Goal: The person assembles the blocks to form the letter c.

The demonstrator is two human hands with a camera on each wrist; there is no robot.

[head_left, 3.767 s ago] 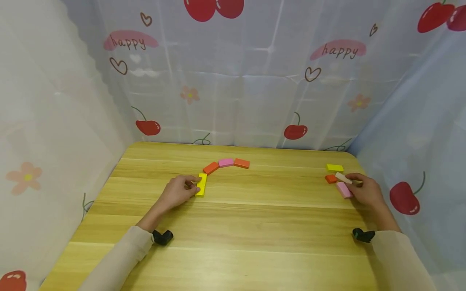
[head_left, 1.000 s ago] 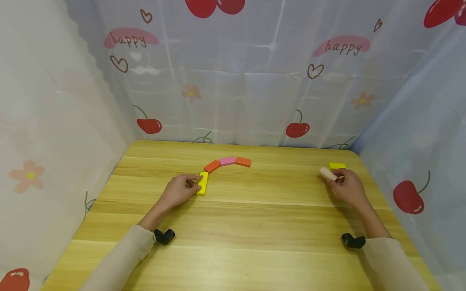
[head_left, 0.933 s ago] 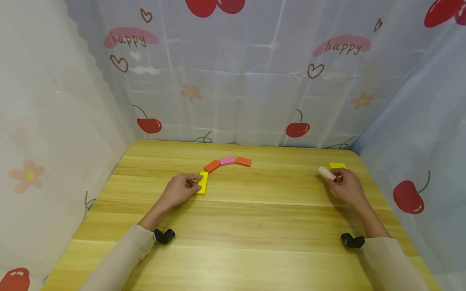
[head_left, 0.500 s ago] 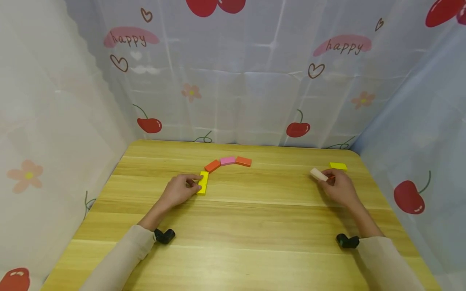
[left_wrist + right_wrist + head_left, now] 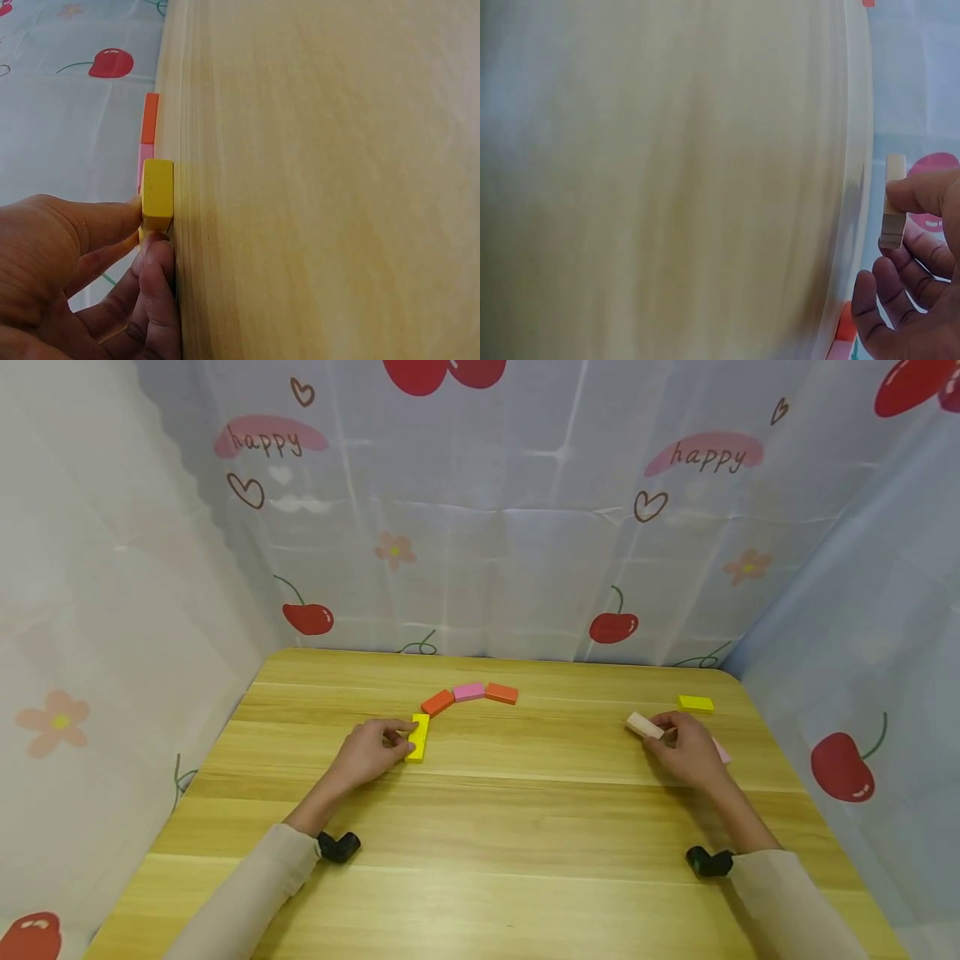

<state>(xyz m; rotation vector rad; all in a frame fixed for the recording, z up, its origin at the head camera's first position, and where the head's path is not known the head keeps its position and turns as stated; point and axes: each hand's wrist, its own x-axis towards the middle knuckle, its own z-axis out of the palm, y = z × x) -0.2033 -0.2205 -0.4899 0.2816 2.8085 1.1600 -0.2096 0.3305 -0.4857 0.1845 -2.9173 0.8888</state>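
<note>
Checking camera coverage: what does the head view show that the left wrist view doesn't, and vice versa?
Head only: the right hand pinching a beige block, a yellow block lying beyond it, a pink block partly hidden behind that hand, and the whole arc of blocks. Left wrist only: a close side look at the fingertips pressed against the yellow block's near end. Both: the left hand holding the yellow block at the arc's end, with the pink block, an orange block and the wooden table.

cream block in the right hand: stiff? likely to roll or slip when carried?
The cream block looks rigid: straight edges, no sag while the right hand pinches one end. Probably light, since fingers hold it clear of the table. Flat faces make rolling unlikely; the smooth surface might slip.
</note>
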